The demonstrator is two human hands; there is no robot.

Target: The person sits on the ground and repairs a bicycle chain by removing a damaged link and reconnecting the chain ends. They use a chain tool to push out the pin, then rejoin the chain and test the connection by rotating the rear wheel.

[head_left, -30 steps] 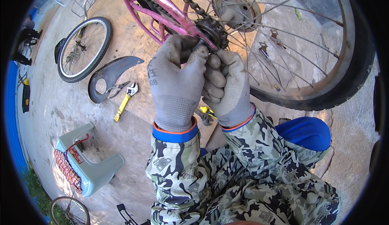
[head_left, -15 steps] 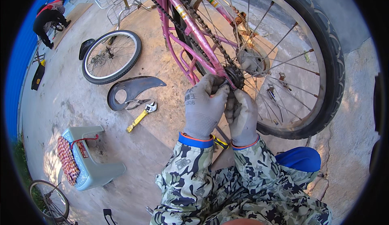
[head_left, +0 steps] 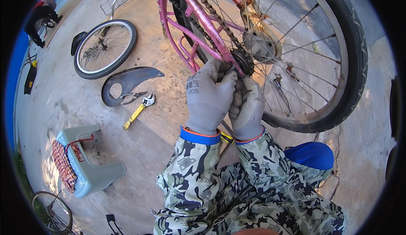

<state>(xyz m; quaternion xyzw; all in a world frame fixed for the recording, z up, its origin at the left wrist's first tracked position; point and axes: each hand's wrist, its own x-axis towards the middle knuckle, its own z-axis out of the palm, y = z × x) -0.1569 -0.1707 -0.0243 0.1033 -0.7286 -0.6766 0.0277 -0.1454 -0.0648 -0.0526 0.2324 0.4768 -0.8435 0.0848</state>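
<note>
Both my hands wear grey work gloves and meet at the rear axle end of a pink bicycle frame. My left hand has its thumb and fingers pinched together just below the sprocket. Close against it, my right hand is curled with its fingertips bent in. Whatever lies between the fingers is hidden by the gloves. A rusty chain runs along the frame to the sprocket. To the right stands the spoked wheel with its black tyre. Below my hands, a tool's yellow-and-black handle shows between my wrists.
Left on the ground lie an adjustable wrench, pliers, a dark curved guard and a loose wheel. A pale blue stool carries a checked cloth. Another person bends over at the far left.
The whole scene has shifted slightly up and mostly left in the picture as my view moved. Both hands stay at the axle end with nearly the same grip.
</note>
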